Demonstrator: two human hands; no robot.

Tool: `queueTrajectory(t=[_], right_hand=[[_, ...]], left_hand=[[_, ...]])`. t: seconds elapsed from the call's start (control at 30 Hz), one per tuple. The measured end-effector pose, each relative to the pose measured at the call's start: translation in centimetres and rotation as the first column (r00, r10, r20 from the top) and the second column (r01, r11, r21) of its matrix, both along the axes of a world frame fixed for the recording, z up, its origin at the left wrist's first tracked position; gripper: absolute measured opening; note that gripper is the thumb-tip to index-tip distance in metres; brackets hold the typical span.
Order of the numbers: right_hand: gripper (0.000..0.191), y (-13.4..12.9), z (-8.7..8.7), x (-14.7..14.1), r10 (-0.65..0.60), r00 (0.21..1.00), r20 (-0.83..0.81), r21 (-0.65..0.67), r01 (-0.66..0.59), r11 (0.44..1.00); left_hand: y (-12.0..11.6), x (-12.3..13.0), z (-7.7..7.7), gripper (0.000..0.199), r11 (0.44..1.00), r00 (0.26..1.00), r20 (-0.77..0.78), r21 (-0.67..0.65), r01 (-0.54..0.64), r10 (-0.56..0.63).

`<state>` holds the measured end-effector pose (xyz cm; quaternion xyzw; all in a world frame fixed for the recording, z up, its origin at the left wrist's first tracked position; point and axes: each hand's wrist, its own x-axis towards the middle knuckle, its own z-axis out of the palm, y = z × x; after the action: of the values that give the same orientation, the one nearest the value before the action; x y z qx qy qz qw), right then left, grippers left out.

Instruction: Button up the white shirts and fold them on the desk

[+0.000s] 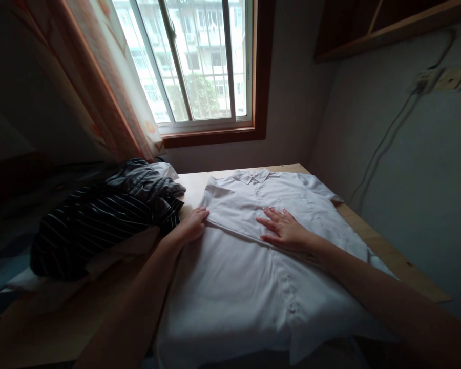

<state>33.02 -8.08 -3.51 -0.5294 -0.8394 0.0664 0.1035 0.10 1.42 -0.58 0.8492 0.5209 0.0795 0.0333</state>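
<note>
A white button-up shirt (pixel 223 277) lies spread on a light wooden table, its collar toward the window and its hem toward me. One sleeve is laid across the front of the shirt. My right hand (pixel 286 229) rests flat on the shirt's middle near that sleeve's edge, fingers spread. At the shirt's left edge, my left hand (pixel 193 224) touches the sleeve's end, its fingers close together; whether cloth is pinched under them is hidden.
Dark striped clothes (pixel 111 215) are heaped left of the shirt. The wooden table (pixel 415 266) shows along the right side. Beyond are a window (pixel 203 66), a curtain (pixel 111 87), a shelf (pixel 399 31) and a wall socket with a cable (pixel 426 81).
</note>
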Motion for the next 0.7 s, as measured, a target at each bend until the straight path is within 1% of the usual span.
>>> queueTrajectory(t=[0.07,0.13,0.17,0.23,0.3,0.33,0.4,0.43,0.5,0.57,0.63,0.7], right_hand=[[0.074,-0.1,0.2,-0.1,0.010,1.000,0.001,-0.009,-0.010,1.000],[0.073,-0.2,0.4,-0.2,0.022,1.000,0.001,-0.015,-0.022,1.000],[0.072,-0.3,0.5,-0.2,0.028,1.000,0.000,-0.017,-0.028,0.999],[0.068,-0.3,0.6,-0.3,0.036,0.999,-0.004,-0.017,-0.036,0.999],[0.067,-0.3,0.6,-0.3,0.049,0.999,-0.001,-0.018,-0.049,0.999],[0.067,-0.3,0.5,-0.3,0.057,0.998,0.002,-0.016,-0.057,0.998],[0.070,-0.2,0.3,-0.3,0.075,0.997,0.007,-0.002,-0.075,0.997],[0.071,-0.2,0.2,-0.3,0.080,0.997,0.008,0.008,-0.080,0.997],[0.073,-0.1,0.0,-0.3,0.079,0.997,0.005,0.025,-0.079,0.997],[0.074,-0.1,0.0,-0.3,0.076,0.997,0.001,0.030,-0.076,0.997],[0.072,-0.1,0.0,-0.3,0.073,0.997,-0.002,0.025,-0.073,0.997],[0.070,-0.2,0.0,-0.3,0.072,0.997,-0.008,0.019,-0.072,0.997]], left_hand=[[-0.8,1.0,0.8,0.046,0.997,1.000,-0.003,0.070,-0.023,0.024],[-1.7,2.8,1.6,0.041,0.989,1.000,0.010,0.145,0.000,-0.002],[-2.2,4.0,1.9,0.041,0.985,0.999,0.021,0.170,0.041,-0.046],[-3.0,6.7,2.1,0.042,0.969,0.981,0.050,0.176,0.175,-0.186],[-3.3,9.3,1.6,0.041,0.943,0.952,0.060,0.169,0.287,-0.300],[-3.3,10.4,1.1,0.041,0.934,0.943,0.057,0.171,0.315,-0.328],[-3.0,12.1,-0.2,0.045,0.939,0.948,0.050,0.163,0.303,-0.314],[-2.8,12.7,-0.8,0.047,0.950,0.956,0.043,0.132,0.282,-0.290],[-2.2,13.2,-1.7,0.051,0.965,0.965,0.023,0.040,0.260,-0.261],[-1.5,13.0,-2.2,0.053,0.959,0.959,0.006,-0.038,0.282,-0.282],[-0.7,12.3,-2.2,0.055,0.953,0.954,-0.004,-0.050,0.298,-0.299],[0.4,11.5,-2.0,0.060,0.967,0.968,-0.017,-0.043,0.249,-0.250]])
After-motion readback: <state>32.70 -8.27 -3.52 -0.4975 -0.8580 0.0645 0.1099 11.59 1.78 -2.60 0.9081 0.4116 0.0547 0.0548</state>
